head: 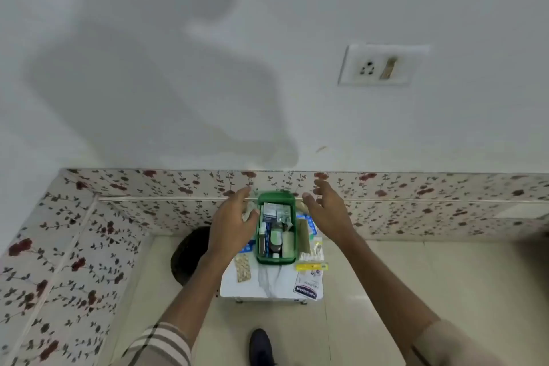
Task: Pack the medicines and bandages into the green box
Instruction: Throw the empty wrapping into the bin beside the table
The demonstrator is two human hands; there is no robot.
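The green box (276,197) stands open on a small white marble-topped table (267,282), filled with bottles, a bandage roll and packets. My left hand (234,220) hovers just left of the box with fingers spread, holding nothing. My right hand (325,211) hovers on the box's right side, also open and empty. A blister strip (243,268) lies left of the box. A yellow item (312,267), cotton swabs (311,253) and a Hansaplast packet (307,287) lie to its right. A blue blister pack (311,224) lies partly under my right hand.
The table stands on a beige tiled floor against a wall with floral tiles (148,211). A dark round object (191,252) sits on the floor left of the table. A socket plate (378,65) is on the white wall. A dark shoe (261,346) shows below.
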